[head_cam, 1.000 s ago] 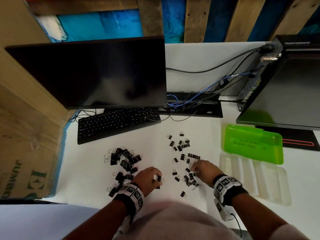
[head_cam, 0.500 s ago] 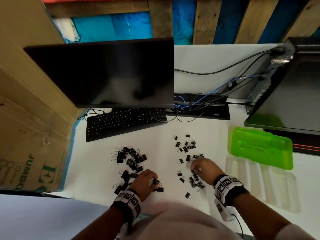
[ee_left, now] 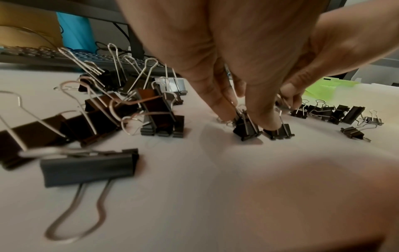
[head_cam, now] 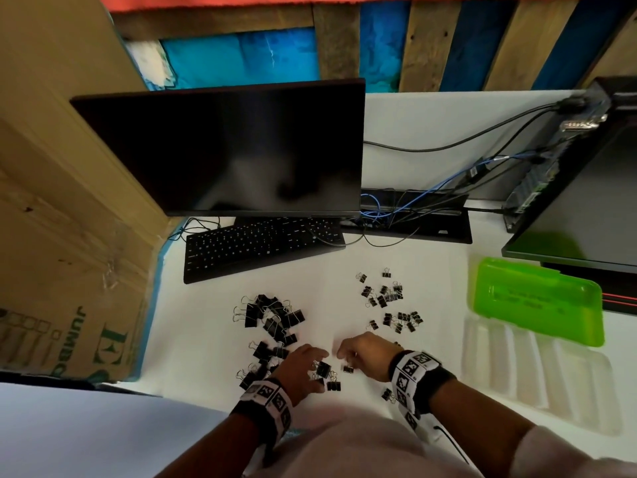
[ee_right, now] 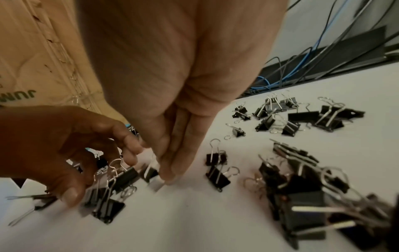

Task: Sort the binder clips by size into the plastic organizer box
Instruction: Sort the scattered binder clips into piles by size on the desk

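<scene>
Now both hands have closed in at the desk point(head_cam: 431, 270) front edge: left hand point(head_cam: 303, 369) pinches a clip point(ee_left: 246, 129), right hand point(head_cam: 367, 355) pinches another point(ee_right: 151, 172). Box point(head_cam: 537, 370) sits unfilled, right of them; sorting barely begun. Carton point(head_cam: 69, 270) reads "JUMBO".

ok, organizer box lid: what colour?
Bright translucent green; the lid lies at the desk's right side, clearest in the head view.
</scene>
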`<state>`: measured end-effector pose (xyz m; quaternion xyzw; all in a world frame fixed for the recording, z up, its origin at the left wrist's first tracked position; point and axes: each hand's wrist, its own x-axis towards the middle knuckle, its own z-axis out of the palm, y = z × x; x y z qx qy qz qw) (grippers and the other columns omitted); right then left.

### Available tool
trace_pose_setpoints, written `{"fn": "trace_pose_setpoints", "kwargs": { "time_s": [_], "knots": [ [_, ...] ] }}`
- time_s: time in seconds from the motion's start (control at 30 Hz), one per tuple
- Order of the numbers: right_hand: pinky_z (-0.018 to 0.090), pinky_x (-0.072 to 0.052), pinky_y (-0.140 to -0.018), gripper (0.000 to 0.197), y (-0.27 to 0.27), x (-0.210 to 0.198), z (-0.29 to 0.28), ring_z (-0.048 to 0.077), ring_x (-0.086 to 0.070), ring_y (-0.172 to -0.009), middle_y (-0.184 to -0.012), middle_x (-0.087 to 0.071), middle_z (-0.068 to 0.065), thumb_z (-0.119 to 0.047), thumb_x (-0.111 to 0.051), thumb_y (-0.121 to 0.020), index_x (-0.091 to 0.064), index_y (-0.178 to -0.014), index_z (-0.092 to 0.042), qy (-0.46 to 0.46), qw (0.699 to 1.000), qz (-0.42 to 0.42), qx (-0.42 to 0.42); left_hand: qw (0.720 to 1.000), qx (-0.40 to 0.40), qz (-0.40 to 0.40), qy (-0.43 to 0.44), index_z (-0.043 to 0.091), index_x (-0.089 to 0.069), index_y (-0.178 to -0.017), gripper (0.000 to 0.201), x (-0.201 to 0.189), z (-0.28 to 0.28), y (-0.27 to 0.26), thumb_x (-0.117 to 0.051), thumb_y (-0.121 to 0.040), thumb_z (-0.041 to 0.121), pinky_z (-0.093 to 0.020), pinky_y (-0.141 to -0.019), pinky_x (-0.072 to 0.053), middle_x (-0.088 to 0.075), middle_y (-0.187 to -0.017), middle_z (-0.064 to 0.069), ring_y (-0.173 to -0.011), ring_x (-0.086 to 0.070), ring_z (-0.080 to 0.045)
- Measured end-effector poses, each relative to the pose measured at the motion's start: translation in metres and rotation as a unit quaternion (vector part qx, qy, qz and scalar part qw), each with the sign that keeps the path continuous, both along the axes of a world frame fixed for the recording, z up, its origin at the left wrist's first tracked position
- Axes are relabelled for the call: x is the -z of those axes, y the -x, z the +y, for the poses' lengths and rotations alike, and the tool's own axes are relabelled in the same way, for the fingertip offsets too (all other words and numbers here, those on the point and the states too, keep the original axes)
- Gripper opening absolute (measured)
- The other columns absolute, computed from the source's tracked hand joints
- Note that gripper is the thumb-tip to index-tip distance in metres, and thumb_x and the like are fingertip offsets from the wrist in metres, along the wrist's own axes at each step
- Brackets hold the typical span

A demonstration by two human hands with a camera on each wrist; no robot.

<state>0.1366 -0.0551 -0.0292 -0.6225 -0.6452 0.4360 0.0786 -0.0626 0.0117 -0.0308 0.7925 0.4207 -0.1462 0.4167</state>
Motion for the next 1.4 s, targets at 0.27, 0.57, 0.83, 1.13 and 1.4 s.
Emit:
{"fn": "trace_pose_setpoints", "kwargs": {
  "time_s": [0.27,0.57,0.83,1.13,1.4],
  "knots": [
    [0.021,-0.051,-0.079,0.045,-0.029,0.003,-0.008,0.015,-0.062,-0.083,-0.100,-0.065,0.005,0.006,-0.036,-0.084,-0.061,-0.114,-0.016,-0.018,0.995,0.019,0.096,0.998,-0.017,-0.036,0.051,0.021,-0.054,-0.120,0.060,0.006,0.006,0.005,-0.068,-0.071,-0.011,-0.024,-0.070,-0.055,-0.049,-0.111,0.003,-0.079,-0.049,-0.010],
    [0.046,-0.052,-0.079,0.035,0.013,-0.009,-0.019,0.034,-0.060,-0.099,-0.113,-0.062,0.012,0.004,-0.050,-0.085,-0.060,-0.113,-0.015,-0.070,0.967,-0.115,-0.217,0.997,0.069,-0.036,0.017,0.019,-0.059,-0.115,0.053,0.008,0.011,-0.020,-0.078,-0.067,0.006,-0.005,-0.066,-0.039,-0.052,-0.104,0.009,-0.069,-0.053,0.000],
    [0.045,-0.051,-0.085,0.038,0.009,0.012,-0.015,0.032,-0.059,-0.102,-0.115,-0.061,0.008,0.007,-0.051,-0.080,-0.060,-0.107,-0.018,-0.060,0.977,-0.063,-0.197,0.993,0.111,-0.037,0.009,0.010,-0.063,-0.107,0.045,0.008,0.010,-0.027,-0.080,-0.065,0.013,-0.024,-0.077,-0.044,-0.058,-0.106,-0.008,-0.088,-0.059,-0.020],
    [0.042,-0.051,-0.087,0.037,-0.014,0.004,-0.029,0.028,-0.055,-0.111,-0.122,-0.059,0.004,0.004,-0.053,-0.082,-0.063,-0.110,-0.017,-0.106,0.976,-0.049,-0.184,0.981,0.185,-0.062,0.014,0.022,-0.035,-0.140,0.100,0.020,0.017,-0.018,-0.087,-0.055,0.025,-0.016,-0.108,-0.022,-0.031,-0.140,0.007,-0.126,-0.026,-0.006],
    [0.034,-0.055,-0.060,0.029,0.019,0.015,-0.041,0.030,-0.064,-0.084,-0.099,-0.064,0.009,-0.030,-0.041,-0.094,-0.063,-0.106,-0.016,-0.168,0.938,-0.099,-0.285,0.966,0.246,-0.079,-0.003,0.026,-0.050,-0.131,0.084,0.018,0.008,-0.031,-0.086,-0.056,0.023,-0.033,-0.108,-0.036,-0.035,-0.138,-0.003,-0.123,-0.035,-0.018]
  ]
}}
